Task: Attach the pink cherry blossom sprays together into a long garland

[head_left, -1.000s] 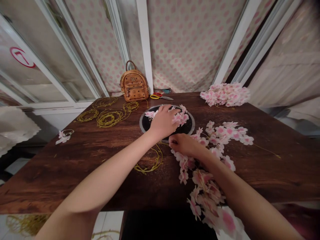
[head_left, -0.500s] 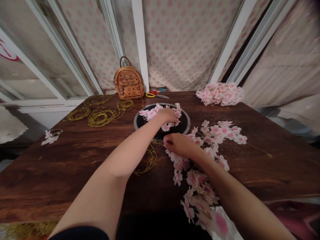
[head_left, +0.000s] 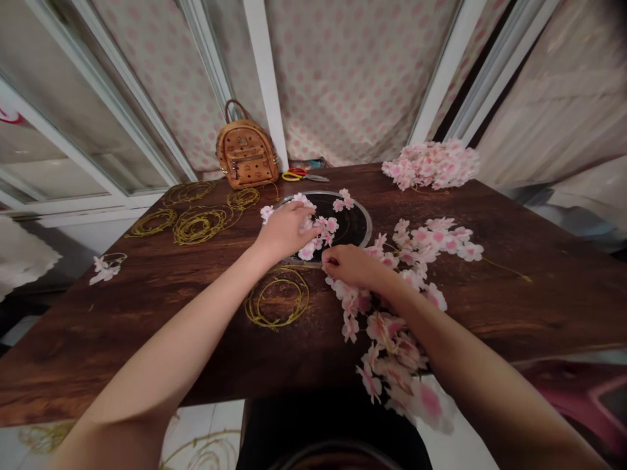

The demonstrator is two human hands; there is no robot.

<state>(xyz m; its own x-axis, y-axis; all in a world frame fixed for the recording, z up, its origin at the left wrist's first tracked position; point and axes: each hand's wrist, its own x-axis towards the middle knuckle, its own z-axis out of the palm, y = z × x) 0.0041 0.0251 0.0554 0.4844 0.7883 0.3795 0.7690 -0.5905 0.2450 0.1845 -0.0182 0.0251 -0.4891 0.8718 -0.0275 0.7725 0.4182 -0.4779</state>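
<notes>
My left hand [head_left: 283, 229] rests over the left rim of a round black plate [head_left: 353, 225], fingers curled on a strand of pink and white artificial blossoms [head_left: 319, 230] lying across it. Close beside it, my right hand [head_left: 351, 267] is closed in a pinch on the stem of a long blossom garland [head_left: 386, 326] that runs from the plate's near edge down over the table's front edge. A yellow wire coil [head_left: 277, 301] lies just below my left wrist.
On the dark wooden table [head_left: 147, 313], several yellow wire coils [head_left: 198, 225] lie at the back left by a small tan backpack [head_left: 246, 153] and scissors [head_left: 298, 175]. A blossom heap [head_left: 431, 163] sits back right, loose blossoms [head_left: 105, 267] at the left edge.
My left hand has drawn back from the plate's middle to its left rim, pulling blossoms with it. My right hand has stayed pinched at the near rim. The view shifted slightly.
</notes>
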